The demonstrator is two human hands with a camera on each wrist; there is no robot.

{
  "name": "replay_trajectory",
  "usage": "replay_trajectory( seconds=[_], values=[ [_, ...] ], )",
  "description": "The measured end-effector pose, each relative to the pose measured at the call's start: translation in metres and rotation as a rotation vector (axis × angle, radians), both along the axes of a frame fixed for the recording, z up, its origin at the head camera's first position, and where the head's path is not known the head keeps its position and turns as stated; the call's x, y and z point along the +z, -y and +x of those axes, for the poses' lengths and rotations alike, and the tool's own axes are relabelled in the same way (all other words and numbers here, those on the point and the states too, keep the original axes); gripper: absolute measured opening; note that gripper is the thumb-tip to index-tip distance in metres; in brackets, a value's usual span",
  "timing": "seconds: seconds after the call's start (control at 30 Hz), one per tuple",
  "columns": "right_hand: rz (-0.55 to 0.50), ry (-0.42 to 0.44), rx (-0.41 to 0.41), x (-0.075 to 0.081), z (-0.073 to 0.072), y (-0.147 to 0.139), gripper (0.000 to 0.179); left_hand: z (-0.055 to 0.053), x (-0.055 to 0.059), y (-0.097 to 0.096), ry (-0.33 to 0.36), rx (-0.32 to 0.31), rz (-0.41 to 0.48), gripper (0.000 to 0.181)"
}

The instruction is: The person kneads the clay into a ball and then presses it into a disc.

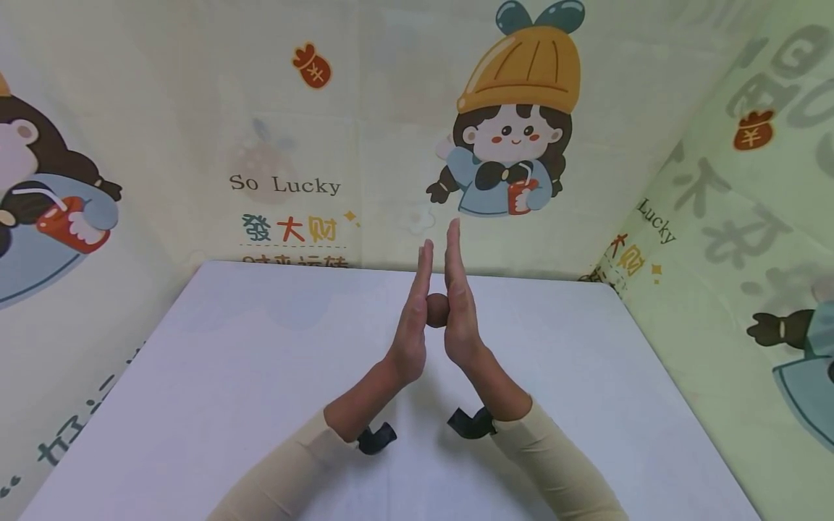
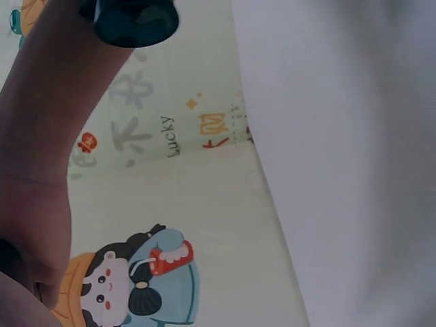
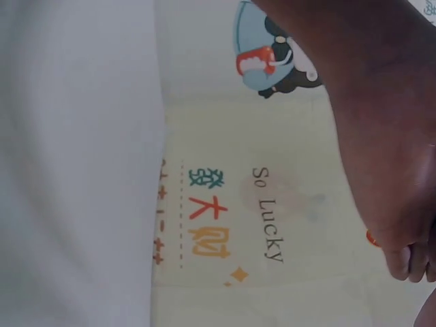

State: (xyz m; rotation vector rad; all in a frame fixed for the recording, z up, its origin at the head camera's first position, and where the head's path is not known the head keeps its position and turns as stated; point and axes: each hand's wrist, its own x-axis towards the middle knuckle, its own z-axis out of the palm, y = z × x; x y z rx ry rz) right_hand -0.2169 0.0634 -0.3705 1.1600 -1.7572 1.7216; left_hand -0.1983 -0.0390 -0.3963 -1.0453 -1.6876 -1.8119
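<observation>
Plainly, we see a small brown ball (image 1: 437, 310) pressed between two upright hands, and we take it as our landmark. The left hand (image 1: 412, 325) touches it from the left side, and the right hand (image 1: 461, 318) touches it from the right. On both hands the fingers are straight and released, pointing up past the ball; none curls round it, and the flat inner sides alone carry it. Fingertips stand apart above the ball, with a narrow gap between them. We find the ball well off the white surface (image 1: 260, 347), which spreads below it and to either side.

Nearer to us than the ball, we see a cream left sleeve (image 1: 280, 470) and a cream right sleeve (image 1: 560, 463), with a dark curved piece (image 1: 377, 438) at the left wrist and a matching black piece (image 1: 472, 423) at the right. Beyond the ball hangs a printed cloth (image 1: 391, 87); up and to the right of the ball it shows a cartoon figure (image 1: 511, 137) in an orange hat, and up and to the left, the words "So Lucky" (image 1: 284, 185).
</observation>
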Motion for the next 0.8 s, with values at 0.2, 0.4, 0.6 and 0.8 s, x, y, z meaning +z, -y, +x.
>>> replay_trajectory(
  seconds=[0.2, 0.4, 0.6, 0.8],
  values=[
    [-0.017, 0.041, 0.038, -0.006, 0.000, 0.002, 0.080, 0.001, 0.008, 0.000, 0.002, 0.010, 0.022, 0.077],
    [-0.007, 0.059, 0.061, -0.012, 0.003, 0.006, 0.080, 0.001, 0.015, 0.003, 0.023, 0.022, 0.051, 0.078],
    [0.021, 0.046, 0.052, -0.018, 0.007, 0.011, 0.079, -0.002, 0.022, 0.007, 0.030, 0.035, 0.094, 0.080],
    [0.050, 0.050, 0.033, -0.025, 0.012, 0.016, 0.080, -0.005, 0.030, 0.014, 0.084, 0.043, 0.144, 0.087]
  ],
)
